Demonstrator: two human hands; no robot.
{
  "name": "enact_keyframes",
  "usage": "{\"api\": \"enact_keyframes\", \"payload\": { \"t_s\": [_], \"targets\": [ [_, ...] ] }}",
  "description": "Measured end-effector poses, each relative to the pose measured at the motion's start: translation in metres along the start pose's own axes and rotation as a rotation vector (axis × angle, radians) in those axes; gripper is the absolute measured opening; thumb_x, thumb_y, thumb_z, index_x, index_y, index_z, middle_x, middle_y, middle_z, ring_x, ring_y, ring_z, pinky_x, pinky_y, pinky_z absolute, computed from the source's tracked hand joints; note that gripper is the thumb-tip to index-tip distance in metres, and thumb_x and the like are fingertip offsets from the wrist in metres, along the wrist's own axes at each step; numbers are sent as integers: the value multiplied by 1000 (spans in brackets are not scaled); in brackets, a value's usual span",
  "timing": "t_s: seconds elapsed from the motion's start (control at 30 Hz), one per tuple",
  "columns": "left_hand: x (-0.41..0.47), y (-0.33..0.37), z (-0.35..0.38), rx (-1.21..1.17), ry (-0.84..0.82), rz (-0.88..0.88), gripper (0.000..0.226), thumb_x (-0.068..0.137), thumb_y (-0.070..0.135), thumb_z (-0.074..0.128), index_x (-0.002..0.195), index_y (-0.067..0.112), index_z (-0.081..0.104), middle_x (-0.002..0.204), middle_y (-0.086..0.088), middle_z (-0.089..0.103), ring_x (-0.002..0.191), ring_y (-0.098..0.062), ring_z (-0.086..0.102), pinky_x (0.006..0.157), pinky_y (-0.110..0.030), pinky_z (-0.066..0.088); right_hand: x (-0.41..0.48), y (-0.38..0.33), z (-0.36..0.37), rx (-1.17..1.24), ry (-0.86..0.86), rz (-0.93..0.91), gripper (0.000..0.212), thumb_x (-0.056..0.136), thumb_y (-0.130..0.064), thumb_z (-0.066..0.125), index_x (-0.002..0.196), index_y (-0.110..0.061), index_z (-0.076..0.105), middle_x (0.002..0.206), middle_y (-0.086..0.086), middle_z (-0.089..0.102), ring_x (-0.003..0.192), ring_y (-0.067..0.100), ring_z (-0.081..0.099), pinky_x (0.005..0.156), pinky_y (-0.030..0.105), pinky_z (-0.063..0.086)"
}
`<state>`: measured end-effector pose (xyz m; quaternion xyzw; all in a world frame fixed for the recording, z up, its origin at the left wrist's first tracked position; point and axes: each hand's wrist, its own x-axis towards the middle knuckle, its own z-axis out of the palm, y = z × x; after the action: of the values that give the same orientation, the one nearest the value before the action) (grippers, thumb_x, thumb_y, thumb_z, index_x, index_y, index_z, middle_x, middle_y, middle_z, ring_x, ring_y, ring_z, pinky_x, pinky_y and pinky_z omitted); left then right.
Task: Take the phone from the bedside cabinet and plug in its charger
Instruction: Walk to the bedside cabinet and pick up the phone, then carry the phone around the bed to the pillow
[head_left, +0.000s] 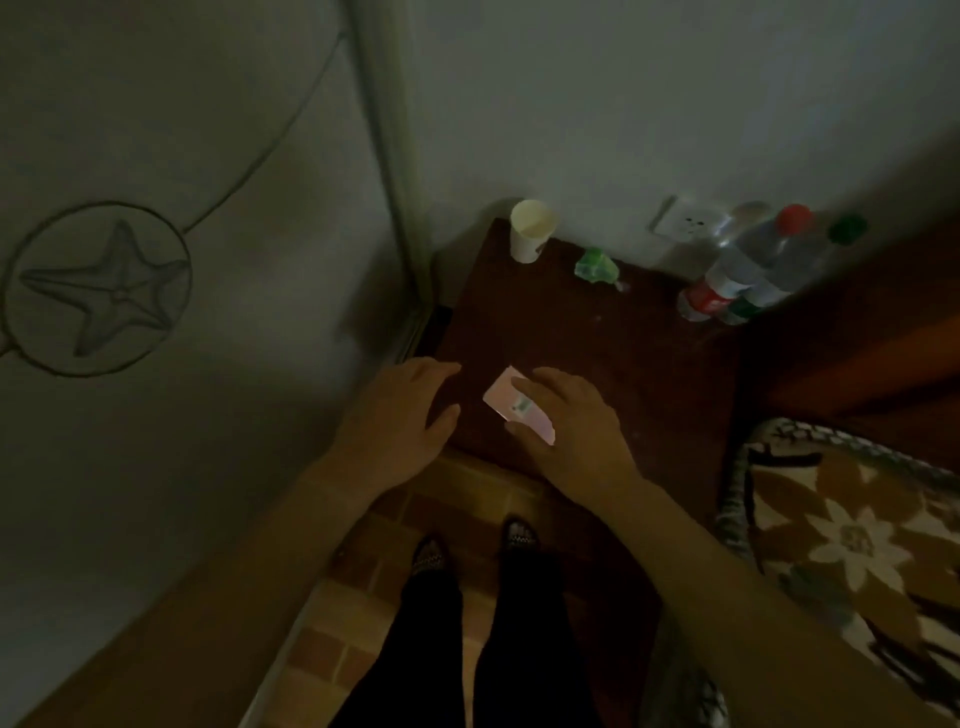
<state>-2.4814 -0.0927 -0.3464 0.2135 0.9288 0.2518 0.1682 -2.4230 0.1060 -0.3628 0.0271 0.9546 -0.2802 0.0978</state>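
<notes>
A pink phone (506, 399) lies near the front edge of the dark wooden bedside cabinet (597, 353). My right hand (569, 423) covers its right side, with fingers over the top and thumb at its near end, gripping it. To the left, my left hand (410, 415) hovers with its fingers spread over the cabinet's front left corner, holding nothing. A white wall socket (688, 221) sits on the wall behind the cabinet. No charger or cable shows in this dim view.
A white paper cup (530, 231) stands at the cabinet's back left. A green crumpled wrapper (596, 266) lies behind the middle. Plastic bottles (753, 265) crowd the back right corner. A patterned blanket (852, 540) lies at right. My feet stand on brick-pattern floor (358, 613).
</notes>
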Motion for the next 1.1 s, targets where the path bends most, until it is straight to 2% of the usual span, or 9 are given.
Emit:
{"api": "enact_keyframes", "payload": {
  "t_s": [0.13, 0.27, 0.4, 0.5, 0.67, 0.8, 0.97, 1.1],
  "targets": [
    [22, -30, 40, -51, -24, -101, 52, 87, 41, 42, 135, 20, 38, 135, -8, 47, 120, -23, 46, 99, -39, 40, 49, 42, 44, -89, -86, -41, 60, 80, -60, 34, 133, -32, 39, 141, 5, 43, 128, 33, 36, 94, 57, 40],
    [36, -51, 79, -60, -28, -206, 53, 87, 41, 43, 135, 20, 38, 137, -8, 46, 122, -23, 45, 98, -33, 36, 80, 75, 89, -139, -172, -95, 58, 83, -56, 42, 135, -31, 37, 147, 5, 36, 130, 34, 34, 94, 60, 39],
    [43, -64, 106, -166, -30, -296, 64, 79, 53, 33, 134, 20, 39, 137, -9, 45, 122, -25, 45, 99, -42, 41, 94, 94, 120, -265, -201, -115, 58, 84, -52, 50, 137, -34, 32, 152, 3, 25, 135, 33, 25, 100, 63, 30],
    [41, -66, 117, -171, -5, -335, 64, 78, 53, 33, 134, 22, 40, 137, -6, 46, 120, -22, 47, 95, -37, 42, 99, 101, 130, -285, -244, -110, 57, 86, -49, 50, 137, -35, 29, 154, 2, 18, 138, 32, 18, 101, 62, 27],
    [41, -63, 123, -187, -15, -323, 67, 77, 54, 30, 134, 20, 41, 136, -7, 47, 119, -22, 48, 93, -30, 38, 103, 108, 133, -339, -261, -127, 58, 87, -44, 51, 138, -38, 24, 156, 5, 12, 138, 32, 17, 99, 57, 31],
    [42, -59, 124, -174, 1, -321, 68, 76, 54, 28, 133, 20, 41, 136, -6, 48, 117, -22, 50, 90, -28, 39, 102, 105, 132, -355, -261, -159, 55, 82, -38, 59, 133, -30, 39, 148, 14, 32, 130, 36, 34, 89, 57, 40],
    [42, -54, 124, -205, 1, -323, 68, 76, 54, 29, 133, 20, 42, 137, -7, 47, 118, -24, 49, 92, -33, 43, 105, 108, 122, -295, -267, -164, 55, 86, -37, 55, 136, -29, 35, 150, 13, 23, 133, 37, 24, 94, 58, 34],
    [41, -49, 123, -213, -1, -325, 69, 75, 55, 28, 134, 22, 40, 138, -5, 46, 117, -22, 50, 91, -39, 47, 104, 112, 111, -200, -221, -151, 54, 83, -35, 60, 132, -26, 41, 148, 15, 29, 129, 39, 29, 93, 59, 38]
  ]
}}
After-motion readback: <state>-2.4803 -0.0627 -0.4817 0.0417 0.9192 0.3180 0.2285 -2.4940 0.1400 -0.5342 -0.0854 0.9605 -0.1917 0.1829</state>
